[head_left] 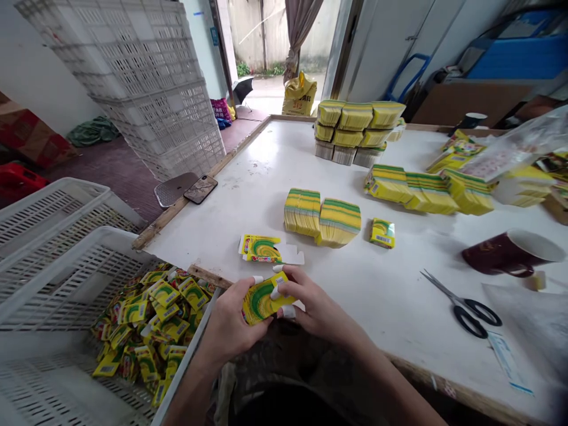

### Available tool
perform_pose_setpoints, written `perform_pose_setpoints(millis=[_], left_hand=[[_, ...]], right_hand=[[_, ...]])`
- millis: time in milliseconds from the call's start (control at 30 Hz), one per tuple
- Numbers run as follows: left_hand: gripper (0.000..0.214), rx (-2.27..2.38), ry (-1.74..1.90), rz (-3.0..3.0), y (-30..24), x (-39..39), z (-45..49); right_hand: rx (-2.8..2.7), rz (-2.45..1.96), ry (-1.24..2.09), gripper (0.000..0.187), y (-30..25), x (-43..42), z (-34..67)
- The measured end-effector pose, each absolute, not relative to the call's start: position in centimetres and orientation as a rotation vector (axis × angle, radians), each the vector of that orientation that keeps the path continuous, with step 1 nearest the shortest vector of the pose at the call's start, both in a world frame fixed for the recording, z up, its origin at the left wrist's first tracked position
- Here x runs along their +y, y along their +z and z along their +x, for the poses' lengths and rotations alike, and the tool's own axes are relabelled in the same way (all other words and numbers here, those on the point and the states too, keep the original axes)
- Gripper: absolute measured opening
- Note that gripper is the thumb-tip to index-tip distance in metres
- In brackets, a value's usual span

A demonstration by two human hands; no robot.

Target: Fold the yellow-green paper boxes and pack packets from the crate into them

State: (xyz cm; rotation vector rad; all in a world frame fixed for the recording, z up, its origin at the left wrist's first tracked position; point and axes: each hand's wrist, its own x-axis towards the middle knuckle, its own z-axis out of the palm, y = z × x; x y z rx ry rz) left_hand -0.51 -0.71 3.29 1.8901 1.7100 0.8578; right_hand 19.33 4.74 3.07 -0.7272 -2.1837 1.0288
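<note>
Between my two hands, just over the table's front edge, is a small yellow-and-green printed box [261, 300]. My left hand [233, 319] grips its left end, thumb on top. The fingers of my right hand [306, 299] close on its right end; white covers sit on several fingertips. Just beyond my hands lies a flat unfolded carton [266, 249] with white flaps. Behind it stand two stacks of flat yellow-green cartons [322, 219]. A single small yellow packet [382, 233] lies to their right.
Left of the table, a white plastic crate [100, 251] holds many yellow boxes [164, 310]. Crates [146, 89] are piled behind. A phone [201, 189] lies at the left edge. Scissors [464, 305], a tipped maroon mug [497, 253] and carton stacks [428, 192] occupy the right side.
</note>
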Motion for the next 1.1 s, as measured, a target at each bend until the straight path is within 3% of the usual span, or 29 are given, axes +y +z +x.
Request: perform_pose_setpoints(millis=[67,167,233,300,367,467,600,767,867,1000,1100], left_hand=[[0.054,1.657,1.017,1.688,2.8,-0.8,0.1],[0.054,1.426,1.62,1.058,1.8,-0.9,0.5],[0.053,1.257,2.003,0.682,1.3,-0.7,0.0],[0.064,1.174,2.167,0.455,1.2,-0.5,-0.9],[0.075,1.126,2.14,0.242,1.2,-0.3,-1.7],[0.069,1.057,2.022,0.026,1.0,-0.2,-2.0],[0.065,1.048,1.953,0.046,0.3,0.1,-1.3],[0.066,1.033,1.899,0.127,0.1,0.3,0.5],[0.065,0.942,1.933,0.248,0.8,0.3,1.9],[0.05,0.874,1.978,0.254,2.6,0.5,3.0],[0.043,0.857,2.073,0.209,3.4,0.7,3.3]], right_hand=[[-2.059,-0.767,1.021,0.034,2.5,4.3,18.5],[-1.991,-0.808,1.064,0.064,2.2,4.9,17.4],[-2.093,-0.92,0.973,0.063,2.2,6.5,17.0],[-2.205,-1.125,0.8,0.055,1.9,8.6,16.6],[-2.241,-1.277,0.71,0.054,1.2,10.5,16.1],[-2.24,-1.354,0.686,0.052,-0.3,11.9,15.2],[-2.177,-1.353,0.707,0.048,-1.2,12.0,14.9],[-2.035,-1.258,0.869,0.057,-0.4,10.6,15.3],[-1.948,-1.091,1.134,0.058,0.8,7.8,14.9],[-1.606,-0.723,1.759,0.054,2.2,3.2,13.8],[-1.547,-0.735,1.763,0.06,2.4,1.6,13.3]])
